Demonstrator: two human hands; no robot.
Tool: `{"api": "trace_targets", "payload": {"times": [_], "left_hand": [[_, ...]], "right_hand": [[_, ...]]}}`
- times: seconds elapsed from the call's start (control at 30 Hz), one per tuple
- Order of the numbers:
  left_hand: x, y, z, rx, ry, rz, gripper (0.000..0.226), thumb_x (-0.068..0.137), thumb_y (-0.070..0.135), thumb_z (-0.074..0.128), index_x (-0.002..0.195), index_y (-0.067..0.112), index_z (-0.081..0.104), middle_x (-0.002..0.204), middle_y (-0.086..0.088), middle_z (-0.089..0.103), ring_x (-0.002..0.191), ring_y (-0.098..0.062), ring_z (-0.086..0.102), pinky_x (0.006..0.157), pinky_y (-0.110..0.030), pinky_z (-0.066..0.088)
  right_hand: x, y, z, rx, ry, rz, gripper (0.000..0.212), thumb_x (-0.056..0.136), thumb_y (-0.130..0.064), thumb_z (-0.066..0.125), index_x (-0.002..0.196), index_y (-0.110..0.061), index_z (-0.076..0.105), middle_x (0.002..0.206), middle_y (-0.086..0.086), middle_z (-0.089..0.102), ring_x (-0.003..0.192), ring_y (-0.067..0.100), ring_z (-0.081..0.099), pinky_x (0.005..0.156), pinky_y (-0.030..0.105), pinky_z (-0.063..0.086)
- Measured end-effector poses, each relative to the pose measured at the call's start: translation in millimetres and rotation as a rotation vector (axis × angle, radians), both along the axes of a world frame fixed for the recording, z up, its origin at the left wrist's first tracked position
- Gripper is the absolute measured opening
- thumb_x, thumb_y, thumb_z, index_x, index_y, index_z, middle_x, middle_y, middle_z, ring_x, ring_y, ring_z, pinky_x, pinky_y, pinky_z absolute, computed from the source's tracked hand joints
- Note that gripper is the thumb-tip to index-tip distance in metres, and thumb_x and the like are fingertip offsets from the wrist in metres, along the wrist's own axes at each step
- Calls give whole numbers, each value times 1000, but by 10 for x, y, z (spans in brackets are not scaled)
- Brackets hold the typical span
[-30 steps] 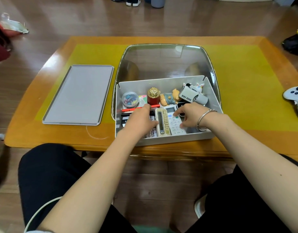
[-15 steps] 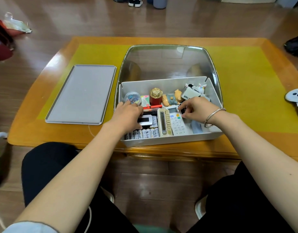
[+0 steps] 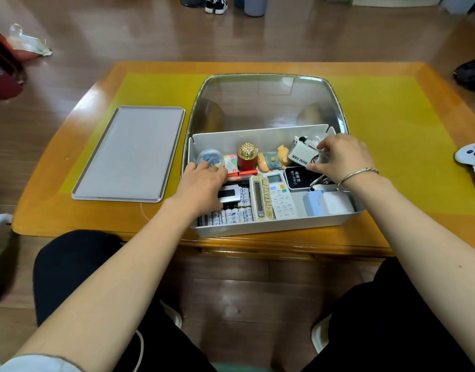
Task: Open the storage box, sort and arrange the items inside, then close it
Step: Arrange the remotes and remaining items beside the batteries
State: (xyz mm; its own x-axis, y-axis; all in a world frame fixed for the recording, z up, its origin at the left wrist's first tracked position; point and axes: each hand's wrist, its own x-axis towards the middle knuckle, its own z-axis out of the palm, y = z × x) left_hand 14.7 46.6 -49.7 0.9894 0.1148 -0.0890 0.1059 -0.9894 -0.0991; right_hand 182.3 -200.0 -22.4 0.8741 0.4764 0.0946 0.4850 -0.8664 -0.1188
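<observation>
Wooden counter [image 3: 392, 108] with a yellow mat carries the open storage box [image 3: 271, 226] at centre front, its clear lid [image 3: 268, 100] tipped back to give access. Inside, the right hand [image 3: 343, 157] pinches the mini fan box [image 3: 302, 154] at the rear right, having moved off the remotes [image 3: 271, 197] since a second ago. The left hand [image 3: 201, 183], fingers relaxed, lies over the pens and batteries [image 3: 228, 216], now reaching toward the clip jar [image 3: 211, 158]; a grey tray [image 3: 131, 154] lies alongside.

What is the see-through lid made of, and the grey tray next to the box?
The lid looks like clear glossy plastic: the table shows through it, with glare on it. The tray looks like matte grey plastic or coated metal; its flat dull surface leaves that open.
</observation>
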Motion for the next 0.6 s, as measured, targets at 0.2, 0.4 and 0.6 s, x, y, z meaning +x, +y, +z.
{"api": "trace_targets", "payload": {"times": [0.2, 0.4, 0.6], "left_hand": [[9, -7, 20, 13, 35, -18, 49, 68, 55, 72, 106, 27, 60, 113, 4, 62, 110, -20, 45, 78, -35, 25], [-9, 14, 51, -57, -3, -24, 50, 67, 53, 72, 109, 28, 60, 114, 2, 57, 108, -20, 43, 82, -35, 30], [-44, -20, 169, -271, -178, 5, 36, 72, 43, 70, 97, 25, 51, 95, 5, 61, 96, -17, 40, 76, -33, 27]], "right_hand": [[25, 33, -24, -102, -57, 22, 40, 73, -36, 75, 109, -24, 62, 106, 5, 66, 104, 29, 53, 80, 35, 33], [22, 28, 4, -149, -72, 44, 41, 74, -38, 75, 110, -25, 61, 102, 2, 67, 106, 26, 50, 80, 35, 29], [-33, -96, 141, -203, -72, 161, 11, 77, -31, 71, 88, -29, 68, 91, 0, 68, 99, 24, 52, 74, 31, 25]]}}
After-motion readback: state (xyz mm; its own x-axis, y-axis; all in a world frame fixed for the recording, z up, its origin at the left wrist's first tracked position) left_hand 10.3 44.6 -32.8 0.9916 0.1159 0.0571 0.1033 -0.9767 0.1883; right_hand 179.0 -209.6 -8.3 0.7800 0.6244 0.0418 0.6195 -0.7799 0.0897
